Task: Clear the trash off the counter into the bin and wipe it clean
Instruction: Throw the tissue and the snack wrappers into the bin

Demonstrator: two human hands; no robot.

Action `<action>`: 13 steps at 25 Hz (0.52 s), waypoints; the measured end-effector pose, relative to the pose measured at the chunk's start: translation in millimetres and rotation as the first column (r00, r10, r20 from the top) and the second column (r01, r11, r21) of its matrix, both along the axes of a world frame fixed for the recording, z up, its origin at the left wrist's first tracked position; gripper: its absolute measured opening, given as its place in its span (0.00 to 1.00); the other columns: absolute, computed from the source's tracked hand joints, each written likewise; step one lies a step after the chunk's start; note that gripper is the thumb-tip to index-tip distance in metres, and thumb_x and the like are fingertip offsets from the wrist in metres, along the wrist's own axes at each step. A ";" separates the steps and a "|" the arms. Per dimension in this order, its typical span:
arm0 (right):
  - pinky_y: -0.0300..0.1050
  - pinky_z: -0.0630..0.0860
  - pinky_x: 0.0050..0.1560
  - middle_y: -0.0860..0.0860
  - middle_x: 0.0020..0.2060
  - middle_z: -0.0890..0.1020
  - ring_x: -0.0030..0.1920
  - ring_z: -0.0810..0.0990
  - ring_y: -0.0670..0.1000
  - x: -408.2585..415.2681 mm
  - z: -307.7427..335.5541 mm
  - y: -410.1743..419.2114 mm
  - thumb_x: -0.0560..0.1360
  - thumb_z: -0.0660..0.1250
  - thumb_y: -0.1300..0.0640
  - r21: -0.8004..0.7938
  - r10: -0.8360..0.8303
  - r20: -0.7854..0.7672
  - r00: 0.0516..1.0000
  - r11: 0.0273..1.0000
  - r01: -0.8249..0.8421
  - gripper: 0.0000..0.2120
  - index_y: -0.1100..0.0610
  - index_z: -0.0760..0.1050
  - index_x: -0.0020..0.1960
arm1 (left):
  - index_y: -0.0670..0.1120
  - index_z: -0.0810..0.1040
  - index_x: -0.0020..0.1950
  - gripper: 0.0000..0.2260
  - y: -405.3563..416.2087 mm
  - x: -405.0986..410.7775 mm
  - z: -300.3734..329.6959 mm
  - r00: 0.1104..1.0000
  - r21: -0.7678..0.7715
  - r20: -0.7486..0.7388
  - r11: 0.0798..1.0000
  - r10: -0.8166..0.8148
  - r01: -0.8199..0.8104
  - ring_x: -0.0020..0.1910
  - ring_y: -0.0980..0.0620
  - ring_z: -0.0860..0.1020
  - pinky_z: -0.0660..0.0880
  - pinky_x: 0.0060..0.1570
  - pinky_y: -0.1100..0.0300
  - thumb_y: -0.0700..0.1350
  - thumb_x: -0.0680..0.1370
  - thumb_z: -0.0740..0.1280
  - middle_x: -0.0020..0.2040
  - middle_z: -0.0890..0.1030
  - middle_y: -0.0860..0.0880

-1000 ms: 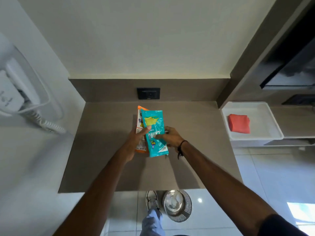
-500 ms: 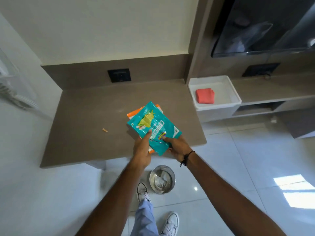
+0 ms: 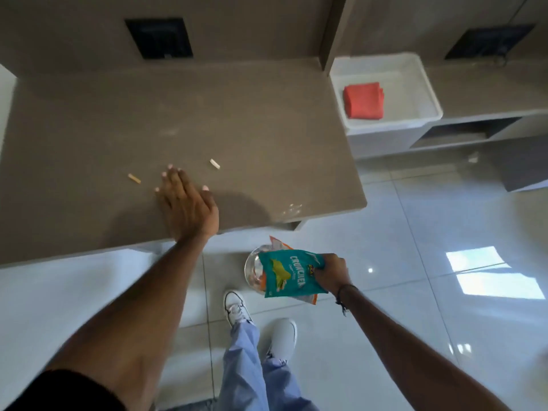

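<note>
My right hand (image 3: 330, 272) grips a teal snack packet (image 3: 286, 275) with an orange packet behind it, holding both over the round metal bin (image 3: 252, 266) on the floor. My left hand (image 3: 185, 203) lies flat and open on the brown counter (image 3: 252, 126), near its front edge. Two small scraps lie on the counter: a tan one (image 3: 134, 178) just left of my fingers and a pale one (image 3: 214, 163) to their right. Some crumbs (image 3: 292, 208) sit near the counter's front right corner.
A white tray (image 3: 427, 84) at the right holds a folded red cloth (image 3: 363, 99). A black wall socket (image 3: 158, 38) sits above the counter's back edge. My white shoes (image 3: 235, 307) stand on the glossy tiled floor beside the bin.
My right hand has carried both packets off the counter and down over the bin. My left hand has let go of them and now rests flat on the counter.
</note>
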State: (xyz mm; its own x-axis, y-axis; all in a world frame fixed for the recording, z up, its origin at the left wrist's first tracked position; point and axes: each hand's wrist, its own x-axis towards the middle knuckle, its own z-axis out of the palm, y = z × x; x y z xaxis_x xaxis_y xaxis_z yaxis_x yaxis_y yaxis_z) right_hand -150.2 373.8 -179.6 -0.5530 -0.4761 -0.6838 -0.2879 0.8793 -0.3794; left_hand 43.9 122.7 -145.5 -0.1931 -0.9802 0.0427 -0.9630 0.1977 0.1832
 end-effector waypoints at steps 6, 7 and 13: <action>0.51 0.80 0.58 0.61 0.59 0.84 0.61 0.82 0.63 28.3 -102.5 -38.0 0.76 0.64 0.62 0.129 -0.064 0.064 0.996 0.990 0.055 0.18 0.54 0.83 0.63 | 0.36 0.58 0.81 0.31 -10.7 2.4 -17.3 0.997 -0.072 0.071 0.997 0.011 -0.006 0.83 0.38 0.58 0.53 0.81 0.38 0.53 0.82 0.49 0.84 0.58 0.38; 0.52 0.80 0.59 0.61 0.60 0.83 0.61 0.82 0.63 30.9 -113.2 -44.9 0.77 0.63 0.62 0.125 -0.078 0.060 0.995 0.990 0.070 0.19 0.54 0.82 0.64 | 0.36 0.57 0.82 0.32 -11.3 2.5 -16.6 0.997 -0.083 0.078 0.997 0.012 -0.006 0.83 0.38 0.57 0.53 0.82 0.39 0.53 0.82 0.49 0.84 0.57 0.38; 0.54 0.80 0.61 0.61 0.61 0.83 0.62 0.81 0.64 37.4 -147.0 -66.1 0.78 0.64 0.59 0.206 -0.093 0.067 0.993 0.975 0.078 0.17 0.57 0.81 0.65 | 0.37 0.55 0.83 0.31 -9.4 2.5 -13.5 0.991 -0.115 0.133 0.993 0.004 0.011 0.84 0.39 0.55 0.53 0.82 0.40 0.53 0.83 0.48 0.84 0.56 0.38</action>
